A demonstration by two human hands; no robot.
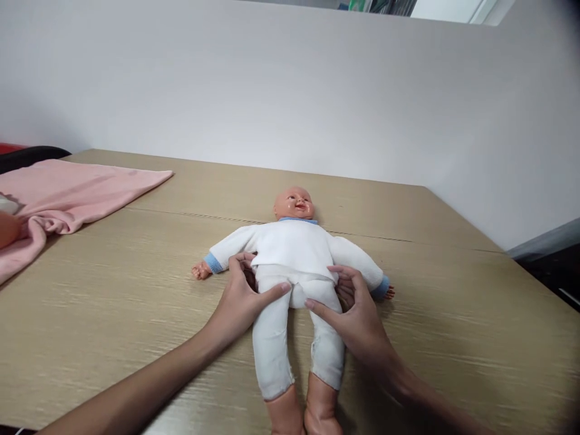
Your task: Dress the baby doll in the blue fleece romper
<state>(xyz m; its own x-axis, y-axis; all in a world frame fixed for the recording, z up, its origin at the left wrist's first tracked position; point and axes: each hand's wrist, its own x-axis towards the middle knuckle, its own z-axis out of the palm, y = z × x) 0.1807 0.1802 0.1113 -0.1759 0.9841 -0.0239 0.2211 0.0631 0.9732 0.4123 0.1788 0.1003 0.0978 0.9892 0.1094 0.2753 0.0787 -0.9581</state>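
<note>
From afar, I watch two hands, left [244, 297] and right [360, 317], grip one doll [294, 248] mid-table [149, 302], head [290, 202] toward twelve o'clock; one pink cloth [99, 184] lies at ten.

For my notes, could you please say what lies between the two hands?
In the head view, the doll's hips lie between left hand and right hand.

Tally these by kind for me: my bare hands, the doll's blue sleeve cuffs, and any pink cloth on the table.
Bare hands, left hand and right hand: 2
Blue sleeve cuffs on the baby doll: 2
Pink cloth: 1
Total: 5
</note>
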